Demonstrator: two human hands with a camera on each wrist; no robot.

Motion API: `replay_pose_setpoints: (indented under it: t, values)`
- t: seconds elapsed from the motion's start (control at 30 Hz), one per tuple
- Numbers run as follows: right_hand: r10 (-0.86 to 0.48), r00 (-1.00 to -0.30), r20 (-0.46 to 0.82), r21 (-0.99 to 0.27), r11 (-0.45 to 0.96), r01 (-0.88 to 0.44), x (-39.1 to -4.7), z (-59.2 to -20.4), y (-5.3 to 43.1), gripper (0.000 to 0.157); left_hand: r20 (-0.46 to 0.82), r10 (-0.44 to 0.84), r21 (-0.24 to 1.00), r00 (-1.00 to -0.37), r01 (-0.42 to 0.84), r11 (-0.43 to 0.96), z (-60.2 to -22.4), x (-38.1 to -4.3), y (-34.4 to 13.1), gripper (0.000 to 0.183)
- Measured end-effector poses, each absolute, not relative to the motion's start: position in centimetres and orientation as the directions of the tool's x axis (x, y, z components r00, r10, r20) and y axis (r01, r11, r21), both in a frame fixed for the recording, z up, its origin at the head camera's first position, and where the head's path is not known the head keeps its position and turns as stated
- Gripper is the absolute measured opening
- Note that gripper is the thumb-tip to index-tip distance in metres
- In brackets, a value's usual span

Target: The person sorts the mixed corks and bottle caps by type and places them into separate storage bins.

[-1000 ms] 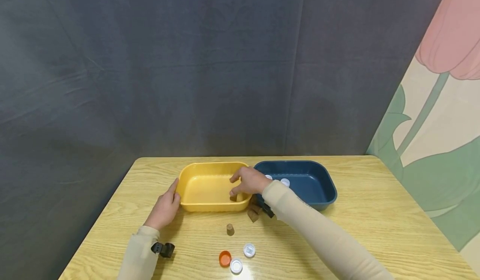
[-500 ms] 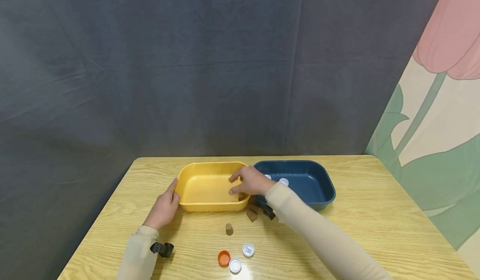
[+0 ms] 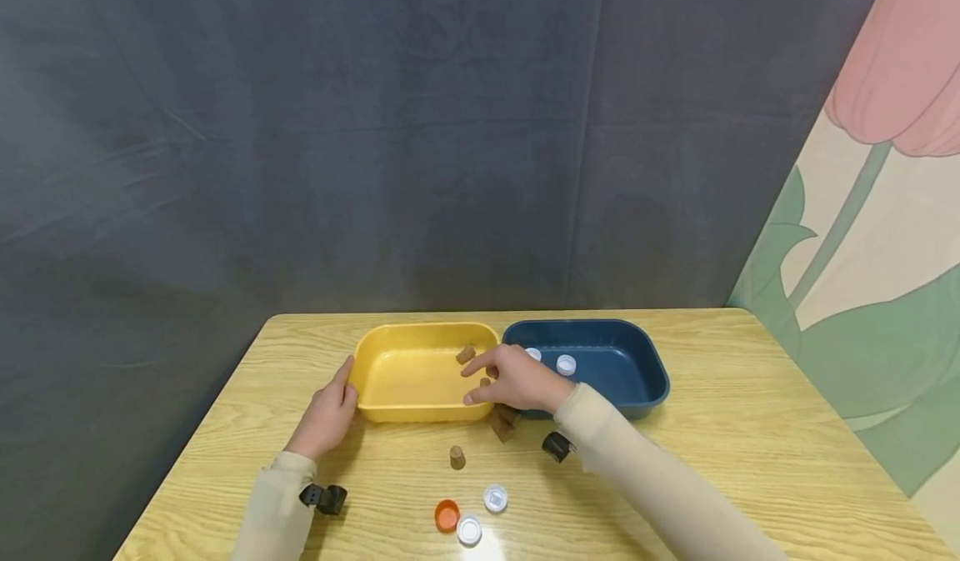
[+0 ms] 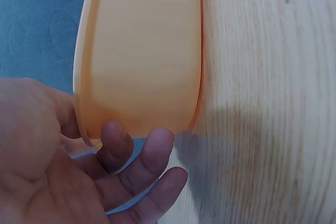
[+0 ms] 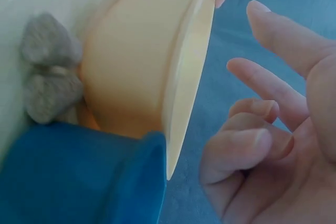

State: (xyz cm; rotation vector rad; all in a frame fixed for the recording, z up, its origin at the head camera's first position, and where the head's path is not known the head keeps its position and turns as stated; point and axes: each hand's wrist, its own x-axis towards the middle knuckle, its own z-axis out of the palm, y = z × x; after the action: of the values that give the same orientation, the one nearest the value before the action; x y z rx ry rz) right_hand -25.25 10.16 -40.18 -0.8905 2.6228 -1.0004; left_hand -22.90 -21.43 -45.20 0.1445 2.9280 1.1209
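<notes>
My left hand (image 3: pixel 325 415) holds the left end of the yellow tray (image 3: pixel 427 413). In the left wrist view the thumb passes behind the rim and the other fingers lie outside the end wall. Over the right end of that tray hovers my right hand (image 3: pixel 525 378), thumb and index finger spread with nothing between them. Its other fingers are loosely bent. Below these fingertips lies a cork (image 3: pixel 485 383) in the tray, and another cork (image 3: pixel 466 354) sits farther back. Part of the tray's right end is hidden by the hand.
Right beside it stands a blue tray (image 3: pixel 651 407) with white bottle caps (image 3: pixel 566 365) inside. Corks (image 5: pixel 52 95) lie on the table at the trays' front gap. Nearer the front are a single cork (image 3: pixel 457 458), an orange cap (image 3: pixel 447 515) and white caps (image 3: pixel 496 498).
The right hand has let go of a cork in the yellow tray, spread its fingers and drawn slightly right and nearer. Corks behind it now show. The left hand stays at the tray's end.
</notes>
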Motion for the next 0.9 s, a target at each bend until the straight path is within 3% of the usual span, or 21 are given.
replay_pose_setpoints:
  t: [0.5, 0.7, 0.9]
  values:
    - [-0.704, -0.708, 0.062, -0.707, 0.470, -0.529, -21.7, -41.8, 11.7, 0.037, 0.024, 0.083, 0.663, -0.996, 0.078, 0.745, -45.3, -23.0, -21.5, 0.055]
    - [-0.750, -0.660, 0.040, -0.700, 0.450, -0.554, -20.3, -43.3, 12.1, 0.045, 0.026, 0.082, 0.667, -0.996, 0.079, 0.741, -45.3, -23.0, -21.5, 0.055]
    - [-0.753, -0.656, -0.051, -0.699, 0.496, -0.515, -19.2, -44.9, 12.7, 0.049, 0.023, 0.083, 0.667, -0.996, 0.077, 0.741, -45.4, -22.9, -21.5, 0.055]
